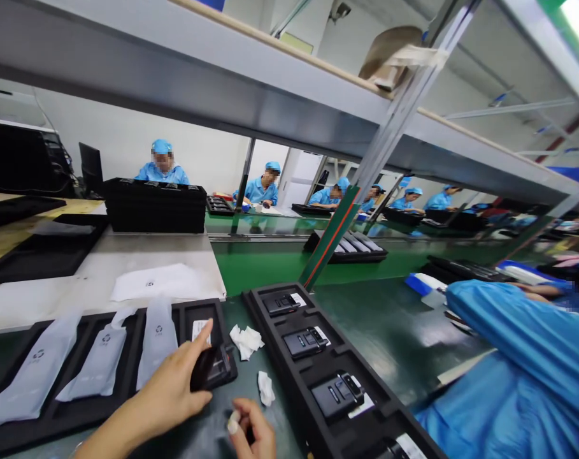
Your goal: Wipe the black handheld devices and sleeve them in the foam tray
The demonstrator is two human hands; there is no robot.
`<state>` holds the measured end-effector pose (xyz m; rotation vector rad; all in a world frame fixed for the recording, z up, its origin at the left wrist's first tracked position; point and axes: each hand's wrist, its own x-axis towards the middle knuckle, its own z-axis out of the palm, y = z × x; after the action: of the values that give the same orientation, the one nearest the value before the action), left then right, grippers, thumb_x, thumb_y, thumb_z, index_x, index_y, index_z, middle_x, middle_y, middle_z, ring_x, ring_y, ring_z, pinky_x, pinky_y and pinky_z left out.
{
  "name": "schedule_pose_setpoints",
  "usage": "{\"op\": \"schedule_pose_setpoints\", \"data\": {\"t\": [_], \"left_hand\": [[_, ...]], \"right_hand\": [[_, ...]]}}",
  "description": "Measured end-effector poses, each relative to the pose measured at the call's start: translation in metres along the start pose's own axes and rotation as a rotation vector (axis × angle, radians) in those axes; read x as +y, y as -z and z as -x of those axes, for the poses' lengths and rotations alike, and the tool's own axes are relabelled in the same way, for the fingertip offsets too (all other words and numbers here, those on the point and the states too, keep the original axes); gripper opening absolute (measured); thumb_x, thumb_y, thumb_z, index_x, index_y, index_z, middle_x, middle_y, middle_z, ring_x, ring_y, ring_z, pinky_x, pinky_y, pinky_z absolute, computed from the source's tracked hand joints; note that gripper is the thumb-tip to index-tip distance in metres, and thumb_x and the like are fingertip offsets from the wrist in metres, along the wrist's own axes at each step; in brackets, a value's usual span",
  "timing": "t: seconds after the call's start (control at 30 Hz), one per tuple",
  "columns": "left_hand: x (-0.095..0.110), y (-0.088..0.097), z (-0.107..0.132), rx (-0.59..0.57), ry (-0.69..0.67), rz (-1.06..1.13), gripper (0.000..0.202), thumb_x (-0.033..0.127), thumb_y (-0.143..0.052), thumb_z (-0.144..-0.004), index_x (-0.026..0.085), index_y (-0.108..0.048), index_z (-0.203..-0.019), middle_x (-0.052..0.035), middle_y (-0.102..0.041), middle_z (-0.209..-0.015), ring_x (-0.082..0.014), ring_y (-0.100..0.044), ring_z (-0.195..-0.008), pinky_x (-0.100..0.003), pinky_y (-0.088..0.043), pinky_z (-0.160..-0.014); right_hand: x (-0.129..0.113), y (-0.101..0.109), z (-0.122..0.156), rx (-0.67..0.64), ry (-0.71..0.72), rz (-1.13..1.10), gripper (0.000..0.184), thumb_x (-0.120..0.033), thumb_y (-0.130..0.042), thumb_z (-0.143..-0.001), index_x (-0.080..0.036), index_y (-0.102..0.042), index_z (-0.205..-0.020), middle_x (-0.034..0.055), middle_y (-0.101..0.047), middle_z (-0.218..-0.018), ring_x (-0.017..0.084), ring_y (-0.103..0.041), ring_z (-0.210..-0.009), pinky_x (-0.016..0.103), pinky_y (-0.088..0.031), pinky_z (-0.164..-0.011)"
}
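Note:
My left hand [172, 386] reaches over the right end of a black foam tray [131, 350]. Its thumb and index finger are around a black electronic device [218, 366] in the end compartment; part of the device is hidden by the hand. A white label [202, 331] lies in that compartment. Three frosted bags with recycling marks, one of them a middle bag [100, 354], fill the other compartments. Close by, my right hand [255, 430] is curled above the green bench, with something small and whitish at its fingertips that I cannot make out.
Crumpled white tissue [246, 341] and a smaller piece [265, 387] lie between the trays. A second foam tray [289, 376] holds several black devices with labels. A metal post [337, 236] rises behind it. A co-worker's blue sleeve [513, 344] is at right; stacked trays [155, 207] stand behind.

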<state>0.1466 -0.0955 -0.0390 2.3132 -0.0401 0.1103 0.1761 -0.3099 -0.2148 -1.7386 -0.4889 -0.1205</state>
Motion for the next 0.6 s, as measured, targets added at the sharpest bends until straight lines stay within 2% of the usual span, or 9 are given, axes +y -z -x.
{"op": "schedule_pose_setpoints", "data": {"t": [0.1,0.17,0.2,0.23,0.3,0.37,0.5,0.53,0.6], "left_hand": [[-0.005,0.004,0.049,-0.159,-0.021,-0.025,0.117,0.003,-0.065,-0.068,0.04,0.001,-0.158,-0.0033,-0.053,-0.143,-0.0239,-0.05,-0.133,-0.043,-0.039,-0.116],[-0.016,0.0,0.075,-0.199,-0.04,-0.059,0.12,0.001,-0.064,-0.067,0.04,0.005,-0.157,-0.0042,-0.045,-0.152,-0.0258,-0.045,-0.138,-0.045,-0.039,-0.117],[-0.022,-0.003,0.086,-0.205,-0.059,-0.082,0.12,0.0,-0.063,-0.067,0.039,0.006,-0.157,-0.0049,-0.037,-0.157,-0.0274,-0.041,-0.141,-0.047,-0.038,-0.118],[-0.027,-0.006,0.095,-0.205,-0.079,-0.107,0.12,-0.002,-0.062,-0.067,0.039,0.007,-0.157,-0.0055,-0.029,-0.161,-0.0289,-0.036,-0.144,-0.048,-0.037,-0.118],[-0.038,-0.012,0.11,-0.187,-0.101,-0.15,0.12,-0.004,-0.061,-0.067,0.038,0.007,-0.157,-0.0065,-0.015,-0.165,-0.0313,-0.029,-0.147,-0.05,-0.037,-0.117],[-0.044,-0.014,0.122,-0.151,-0.094,-0.165,0.119,-0.004,-0.061,-0.068,0.038,0.006,-0.157,-0.0077,-0.013,-0.166,-0.0322,-0.029,-0.147,-0.051,-0.038,-0.116],[-0.052,0.001,0.145,-0.064,-0.039,-0.079,0.112,0.011,-0.07,-0.075,0.036,0.0,-0.158,-0.0087,-0.025,-0.163,-0.0277,-0.043,-0.14,-0.043,-0.041,-0.114],[-0.057,0.01,0.153,-0.016,-0.024,-0.065,0.103,0.018,-0.071,-0.079,0.035,-0.006,-0.159,-0.0075,-0.031,-0.16,-0.0258,-0.047,-0.138,-0.04,-0.042,-0.114],[-0.077,0.034,0.174,0.152,0.033,-0.092,0.074,0.033,-0.065,-0.088,0.037,-0.03,-0.154,-0.0023,-0.047,-0.152,-0.0229,-0.052,-0.133,-0.037,-0.044,-0.112]], "right_hand": [[-0.018,0.005,0.006,-0.179,0.019,-0.149,0.09,-0.075,-0.062,-0.078,-0.022,-0.04,-0.147,0.0078,-0.063,-0.108,0.015,-0.058,-0.07,0.031,-0.05,-0.071],[-0.038,0.005,0.012,-0.302,-0.017,-0.179,0.113,-0.078,-0.07,-0.068,-0.023,-0.024,-0.156,0.0119,-0.057,-0.125,0.017,-0.061,-0.079,0.034,-0.052,-0.079],[-0.05,0.003,0.015,-0.354,-0.04,-0.163,0.117,-0.076,-0.074,-0.066,-0.024,-0.021,-0.157,0.0137,-0.053,-0.132,0.019,-0.062,-0.088,0.035,-0.052,-0.084],[-0.062,0.001,0.016,-0.409,-0.047,-0.127,0.118,-0.071,-0.078,-0.065,-0.025,-0.022,-0.157,0.0146,-0.05,-0.138,0.023,-0.062,-0.099,0.037,-0.05,-0.092],[-0.086,-0.005,0.016,-0.534,-0.032,-0.018,0.107,-0.059,-0.083,-0.068,-0.026,-0.03,-0.155,0.0143,-0.046,-0.144,0.029,-0.055,-0.119,0.042,-0.044,-0.104],[-0.106,-0.012,0.012,-0.638,-0.017,0.078,0.09,-0.048,-0.082,-0.072,-0.027,-0.04,-0.149,0.0125,-0.049,-0.14,0.031,-0.05,-0.126,0.045,-0.041,-0.108],[-0.121,-0.028,0.006,-0.7,-0.079,0.102,0.075,-0.034,-0.083,-0.068,-0.024,-0.053,-0.136,0.0098,-0.058,-0.128,0.028,-0.057,-0.115,0.042,-0.045,-0.102],[-0.119,-0.032,0.007,-0.701,-0.104,0.077,0.074,-0.032,-0.084,-0.066,-0.023,-0.054,-0.133,0.0091,-0.058,-0.126,0.027,-0.057,-0.114,0.041,-0.046,-0.101],[-0.11,-0.038,0.01,-0.686,-0.149,0.015,0.072,-0.03,-0.084,-0.065,-0.024,-0.056,-0.13,0.0082,-0.058,-0.126,0.026,-0.057,-0.113,0.037,-0.048,-0.097]]}}
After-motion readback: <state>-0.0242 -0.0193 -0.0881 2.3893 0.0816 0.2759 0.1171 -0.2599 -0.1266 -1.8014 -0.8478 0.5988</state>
